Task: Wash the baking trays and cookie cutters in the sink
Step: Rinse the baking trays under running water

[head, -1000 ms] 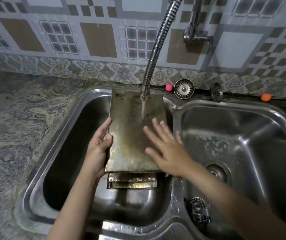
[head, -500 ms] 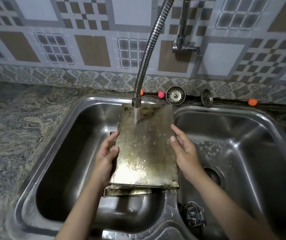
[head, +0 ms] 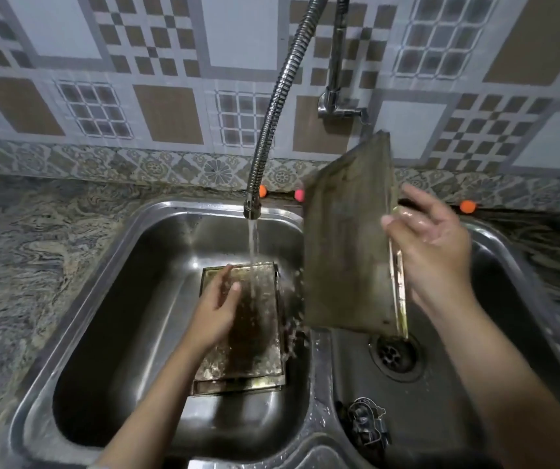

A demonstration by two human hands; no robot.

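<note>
The right hand (head: 430,245) holds one tray (head: 349,238) by its long edge, tilted up over the divider between the sink (head: 109,272) basins. The left hand (head: 216,308) rests flat, fingers relaxed, on the stacked trays (head: 254,336) under the tap (head: 252,206) stream. Judged best: keep the grip firm on the wet tray and set it low in the right basin, beside the cutter (head: 366,423).

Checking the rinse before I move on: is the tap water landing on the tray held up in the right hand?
No, the stream falls on the trays in the left basin, beside the tilted tray gripped by the right hand.
</note>
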